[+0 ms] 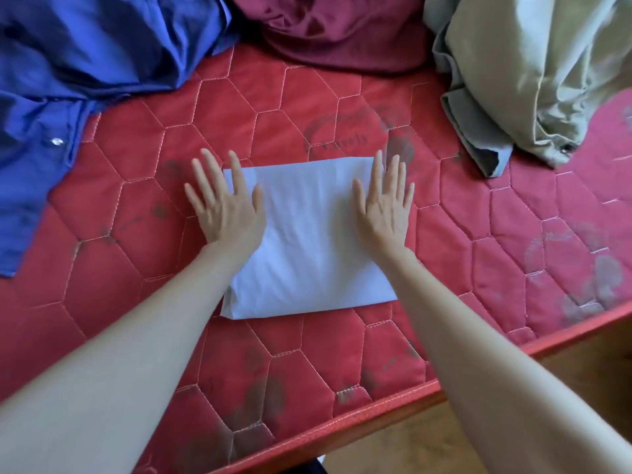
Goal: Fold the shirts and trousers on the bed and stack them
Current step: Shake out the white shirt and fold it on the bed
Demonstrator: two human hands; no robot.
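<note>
I have both palms flat, fingers straight, on the folded white garment (307, 241): left hand (227, 206) on its left edge, right hand (384, 203) on its right. Shirt or trousers, I cannot tell.

your left hand (225, 206) and right hand (384, 203) lay flat on the folded garment (307, 241) on the mattress (342, 354); beyond your fingertips sat three crumpled garments: one left (85, 46), one ahead (342, 29), one right (530, 70).
</note>
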